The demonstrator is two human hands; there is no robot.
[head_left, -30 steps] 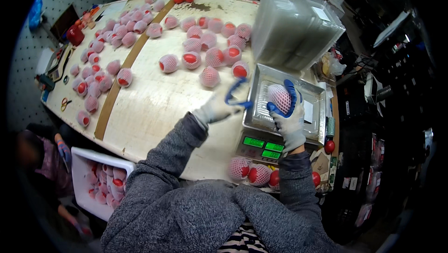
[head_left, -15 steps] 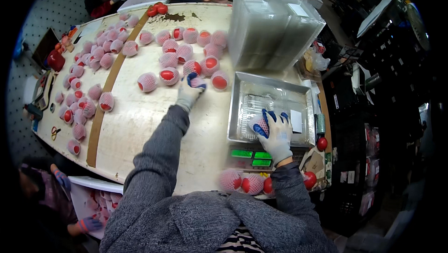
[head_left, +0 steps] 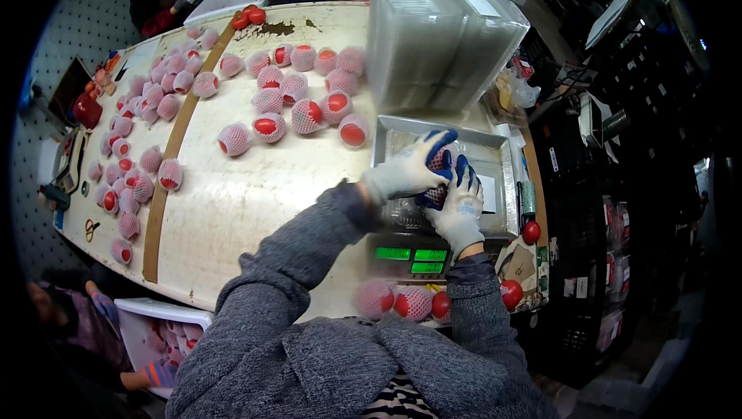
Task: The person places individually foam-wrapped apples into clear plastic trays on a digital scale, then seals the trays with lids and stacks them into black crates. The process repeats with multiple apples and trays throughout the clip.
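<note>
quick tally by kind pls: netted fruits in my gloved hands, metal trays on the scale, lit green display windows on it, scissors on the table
netted fruits in hand: 2
metal tray: 1
green display windows: 3
scissors: 1
total: 7

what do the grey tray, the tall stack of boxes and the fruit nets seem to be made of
Grey tray: probably metal, from its dull silvery shine.
Stack of boxes: apparently thin glossy plastic, see-through but cloudier where layered.
Fruit nets: likely foamed plastic, pale and matte, in an open mesh; exact plastic unclear.
</note>
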